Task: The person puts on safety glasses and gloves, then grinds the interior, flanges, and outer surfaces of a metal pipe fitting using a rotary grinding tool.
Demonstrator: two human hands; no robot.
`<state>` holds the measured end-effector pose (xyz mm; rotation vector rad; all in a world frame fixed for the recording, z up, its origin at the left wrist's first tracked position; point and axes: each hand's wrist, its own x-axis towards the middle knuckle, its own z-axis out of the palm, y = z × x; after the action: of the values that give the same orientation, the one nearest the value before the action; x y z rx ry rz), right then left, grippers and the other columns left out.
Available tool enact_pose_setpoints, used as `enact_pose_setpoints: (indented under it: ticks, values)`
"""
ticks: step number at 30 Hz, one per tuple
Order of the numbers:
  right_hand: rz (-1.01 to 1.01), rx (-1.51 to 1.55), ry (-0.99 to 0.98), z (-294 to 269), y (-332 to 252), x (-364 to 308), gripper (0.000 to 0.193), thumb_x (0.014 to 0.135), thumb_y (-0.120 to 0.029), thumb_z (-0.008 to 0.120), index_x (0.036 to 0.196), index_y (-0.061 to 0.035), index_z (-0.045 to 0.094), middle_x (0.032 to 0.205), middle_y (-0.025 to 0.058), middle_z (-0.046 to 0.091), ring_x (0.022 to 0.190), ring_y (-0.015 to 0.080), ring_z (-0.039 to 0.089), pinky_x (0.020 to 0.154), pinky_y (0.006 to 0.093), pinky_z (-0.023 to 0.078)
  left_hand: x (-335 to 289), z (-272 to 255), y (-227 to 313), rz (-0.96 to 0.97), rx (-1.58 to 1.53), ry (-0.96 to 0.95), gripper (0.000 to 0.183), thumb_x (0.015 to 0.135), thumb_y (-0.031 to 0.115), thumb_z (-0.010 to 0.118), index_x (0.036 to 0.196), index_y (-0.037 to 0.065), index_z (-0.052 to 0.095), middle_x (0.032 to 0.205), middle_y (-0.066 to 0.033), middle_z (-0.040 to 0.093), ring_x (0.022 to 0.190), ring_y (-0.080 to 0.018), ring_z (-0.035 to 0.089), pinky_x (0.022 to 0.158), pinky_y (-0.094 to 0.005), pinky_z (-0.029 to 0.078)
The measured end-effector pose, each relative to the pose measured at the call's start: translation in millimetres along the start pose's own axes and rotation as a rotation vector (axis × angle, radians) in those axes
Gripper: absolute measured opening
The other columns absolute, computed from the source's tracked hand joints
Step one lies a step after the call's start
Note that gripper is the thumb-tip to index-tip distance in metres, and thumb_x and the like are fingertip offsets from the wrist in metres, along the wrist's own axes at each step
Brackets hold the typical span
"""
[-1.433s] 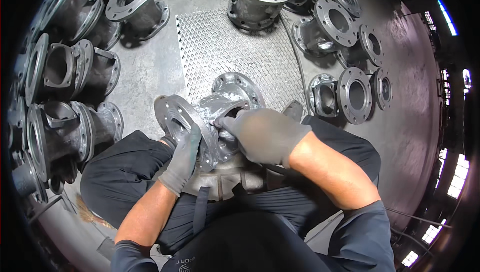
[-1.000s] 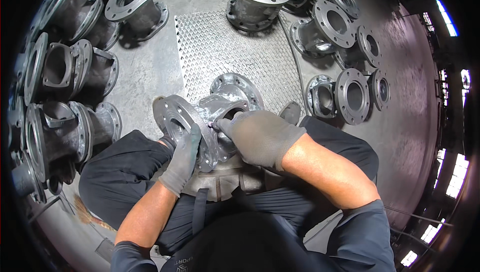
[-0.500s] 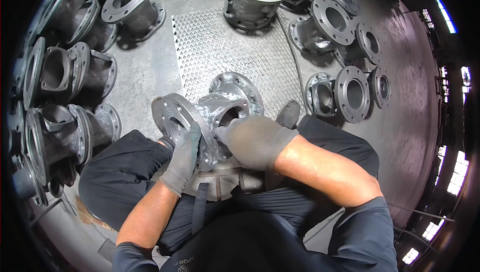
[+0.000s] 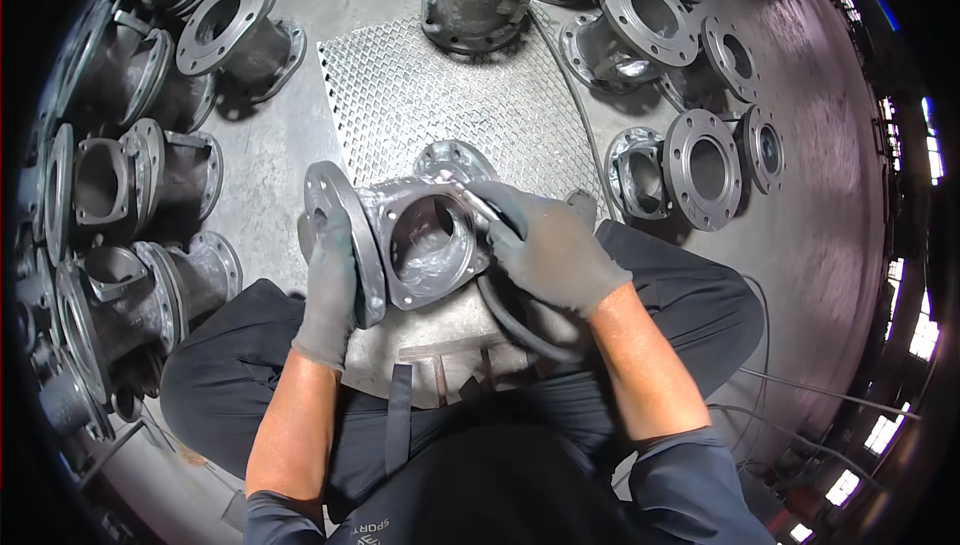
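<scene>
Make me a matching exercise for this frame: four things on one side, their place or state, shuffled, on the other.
1. Left hand
2. Right hand
3. Black hose
4. Diamond-patterned plate

A. Lies on the floor, beyond the held casting
B. Holds a slim tool at the casting
C. Grips the casting's left flange
D. Curves, nearer the wearer than the casting

Pairs: 1-C, 2-B, 3-D, 4-A

1. Windows (image 4: 924, 335) on the right are totally blown out.
2. Floor (image 4: 262, 195) looks well lit, patterned metal plate (image 4: 400, 95) glints a lot.
3. Dark shadows under the flanged pipes (image 4: 476, 20).
4. Fisheye bends the edges, rim's black.
</scene>
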<state>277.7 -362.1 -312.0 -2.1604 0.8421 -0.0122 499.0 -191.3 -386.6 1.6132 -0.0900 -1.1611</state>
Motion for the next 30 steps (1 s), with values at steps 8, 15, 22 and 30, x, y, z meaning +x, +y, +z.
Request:
enact_pose_setpoints:
  ticks: [8,15,22,30]
  values:
    - [0.196,0.102,-0.014,-9,44,11,0.042,0.100,-0.018,0.064,0.142,-0.0091,0.068,0.104,0.0195,0.079,0.094,0.0313,0.075,0.095,0.0439,0.053,65,10,58,0.039,0.386,0.202,0.074,0.104,0.068,0.059,0.119,-0.004,0.071,0.096,-0.0055,0.067,0.080,-0.0133,0.058,0.073,-0.0290,0.049]
    - [0.097,0.032,-0.206,-40,52,77,0.040,0.100,-0.022,0.065,0.139,-0.0137,0.068,0.112,0.0223,0.076,0.102,0.0406,0.073,0.092,0.0464,0.056,90,21,84,0.093,0.327,0.183,0.097,0.094,0.059,0.076,0.141,-0.021,0.050,0.121,-0.0245,0.070,0.111,-0.0255,0.069,0.096,-0.0351,0.055]
    - [-0.122,-0.300,-0.343,-45,49,183,0.025,0.092,-0.014,0.065,0.116,-0.0103,0.073,0.105,0.0214,0.075,0.105,0.0438,0.071,0.090,0.0525,0.056,115,41,115,0.089,0.281,0.245,0.086,0.098,0.061,0.072,0.142,-0.011,0.056,0.113,-0.0128,0.070,0.098,-0.0169,0.063,0.086,-0.0310,0.052]
    - [-0.175,-0.528,-0.487,-53,1,262,0.030,0.084,-0.012,0.071,0.113,-0.0110,0.077,0.107,0.0204,0.077,0.107,0.0404,0.073,0.090,0.0504,0.058,129,36,131,0.062,0.309,0.229,0.072,0.103,0.045,0.069,0.147,-0.011,0.056,0.129,-0.0181,0.070,0.116,-0.0227,0.064,0.102,-0.0343,0.050]
